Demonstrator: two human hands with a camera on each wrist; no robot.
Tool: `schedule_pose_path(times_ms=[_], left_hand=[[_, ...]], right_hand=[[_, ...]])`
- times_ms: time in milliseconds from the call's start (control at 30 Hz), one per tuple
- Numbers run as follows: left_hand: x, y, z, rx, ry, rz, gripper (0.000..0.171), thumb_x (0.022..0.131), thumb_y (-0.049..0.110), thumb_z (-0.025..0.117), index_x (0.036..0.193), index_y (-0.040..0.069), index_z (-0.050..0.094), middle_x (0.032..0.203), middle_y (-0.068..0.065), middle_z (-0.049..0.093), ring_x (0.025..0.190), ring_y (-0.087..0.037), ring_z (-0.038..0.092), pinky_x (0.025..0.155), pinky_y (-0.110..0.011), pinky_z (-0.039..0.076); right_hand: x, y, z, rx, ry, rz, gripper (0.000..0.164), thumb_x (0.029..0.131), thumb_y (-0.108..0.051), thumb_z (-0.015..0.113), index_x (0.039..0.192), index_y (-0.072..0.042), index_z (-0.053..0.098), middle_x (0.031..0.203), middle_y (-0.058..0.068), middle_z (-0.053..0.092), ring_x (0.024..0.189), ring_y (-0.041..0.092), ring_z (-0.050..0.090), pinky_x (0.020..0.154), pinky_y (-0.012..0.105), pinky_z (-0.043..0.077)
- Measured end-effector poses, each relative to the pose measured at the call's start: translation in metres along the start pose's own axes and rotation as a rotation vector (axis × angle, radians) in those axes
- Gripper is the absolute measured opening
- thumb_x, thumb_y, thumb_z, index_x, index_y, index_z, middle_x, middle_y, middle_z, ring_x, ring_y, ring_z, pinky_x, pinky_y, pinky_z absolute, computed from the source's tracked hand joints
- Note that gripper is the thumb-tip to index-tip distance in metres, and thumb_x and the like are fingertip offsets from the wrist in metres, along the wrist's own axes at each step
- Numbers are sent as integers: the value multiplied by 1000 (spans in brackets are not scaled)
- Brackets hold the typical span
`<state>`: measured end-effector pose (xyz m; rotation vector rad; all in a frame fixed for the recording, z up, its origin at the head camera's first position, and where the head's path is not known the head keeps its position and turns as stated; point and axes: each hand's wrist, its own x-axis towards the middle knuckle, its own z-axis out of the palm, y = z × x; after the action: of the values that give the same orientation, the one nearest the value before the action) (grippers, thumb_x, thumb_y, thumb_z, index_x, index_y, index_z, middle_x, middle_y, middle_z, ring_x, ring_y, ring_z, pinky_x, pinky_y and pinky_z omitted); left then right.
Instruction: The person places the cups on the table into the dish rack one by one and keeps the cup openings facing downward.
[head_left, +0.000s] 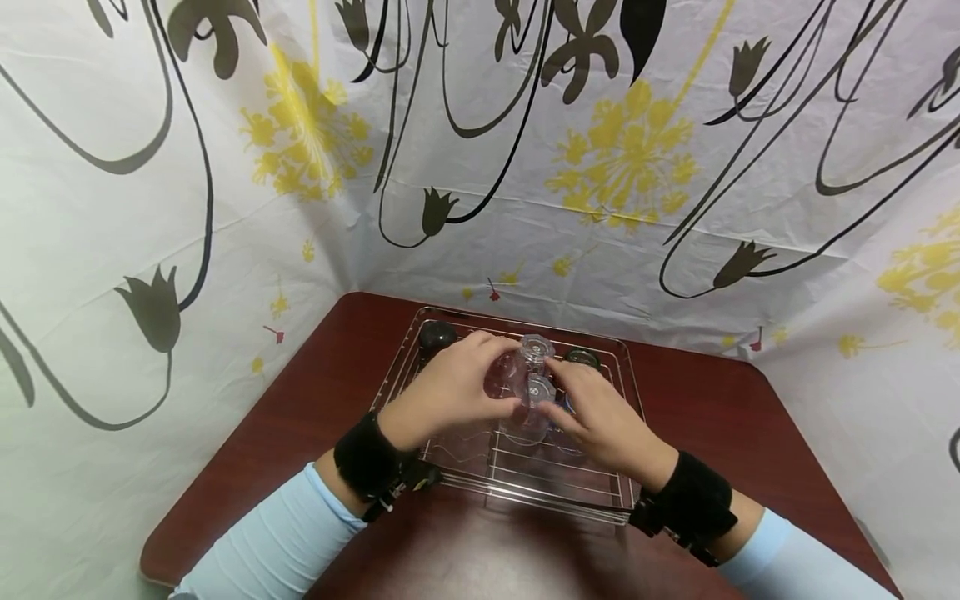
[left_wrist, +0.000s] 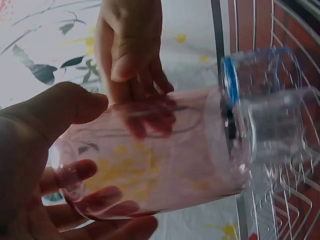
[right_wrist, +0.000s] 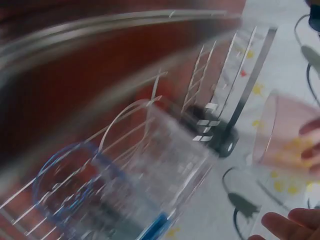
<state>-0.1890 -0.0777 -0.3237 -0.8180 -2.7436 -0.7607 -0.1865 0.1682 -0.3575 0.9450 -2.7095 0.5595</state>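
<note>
My left hand [head_left: 457,383] holds a see-through pink cup [left_wrist: 175,170], its fingers and thumb curled round the base end. In the right wrist view the pink cup [right_wrist: 277,135] stands off to the right, its wide rim toward the rack. My right hand [head_left: 600,417] is close on the other side, fingers spread and loosely bent, with nothing gripped. Through the pink wall, the left wrist view shows some fingers of the right hand [left_wrist: 132,55]. Between the hands, clear faceted cup bases [head_left: 537,390] face up. A clear cup [right_wrist: 167,155] and a blue-rimmed cup [right_wrist: 110,195] sit on the rack.
The wire rack [head_left: 540,497] stands on a dark red table [head_left: 705,417]. A black round item [head_left: 437,336] lies at its back left corner, and a dark green cup [head_left: 582,357] at the back right. A patterned white curtain [head_left: 480,167] surrounds the table.
</note>
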Motion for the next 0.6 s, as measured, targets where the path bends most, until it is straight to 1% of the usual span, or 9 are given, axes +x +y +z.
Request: schedule_pose_path(times_ms=[33, 100, 167, 333, 433, 600], left_hand=[[1, -3, -1, 13, -9, -14, 72, 78, 42, 82, 142, 20, 55, 134, -4, 58, 111, -18, 62, 91, -36, 54], [1, -9, -3, 29, -27, -50, 72, 79, 43, 81, 142, 22, 54, 134, -5, 57, 111, -20, 62, 91, -38, 54], [1, -14, -4, 47, -43, -74, 71, 80, 43, 80, 143, 23, 54, 132, -5, 57, 111, -20, 61, 91, -39, 53], [0, -23, -6, 46, -45, -97, 66, 80, 39, 79, 140, 23, 56, 126, -4, 57, 101, -18, 60, 84, -36, 53], [1, -28, -9, 43, -44, -107, 65, 79, 38, 77, 139, 26, 56, 127, -6, 56, 99, -19, 60, 82, -37, 53], [4, -39, -15, 41, -55, -157, 64, 80, 37, 77, 140, 30, 56, 129, -10, 53, 98, -24, 60, 80, -40, 53]], right_hand=[[-1, 4, -2, -1, 5, 7, 64, 102, -39, 57, 152, -3, 39, 146, 17, 51, 137, 36, 45, 111, 55, 37], [-3, 13, -6, -7, 18, 23, 57, 106, -34, 49, 152, -4, 38, 148, 18, 49, 139, 37, 42, 113, 56, 33], [-3, 22, -9, -20, 20, 50, 55, 107, -36, 45, 152, -5, 38, 149, 17, 47, 141, 37, 40, 113, 57, 31], [-5, 37, -19, -46, 21, 115, 58, 107, -42, 44, 152, -5, 37, 149, 19, 46, 140, 40, 38, 113, 59, 29], [-7, 42, -26, -61, 24, 138, 61, 106, -42, 46, 152, -4, 37, 148, 22, 45, 140, 42, 37, 112, 61, 28], [-10, 50, -33, -83, 1, 180, 66, 104, -48, 47, 153, -5, 35, 150, 22, 43, 141, 43, 34, 113, 62, 25]])
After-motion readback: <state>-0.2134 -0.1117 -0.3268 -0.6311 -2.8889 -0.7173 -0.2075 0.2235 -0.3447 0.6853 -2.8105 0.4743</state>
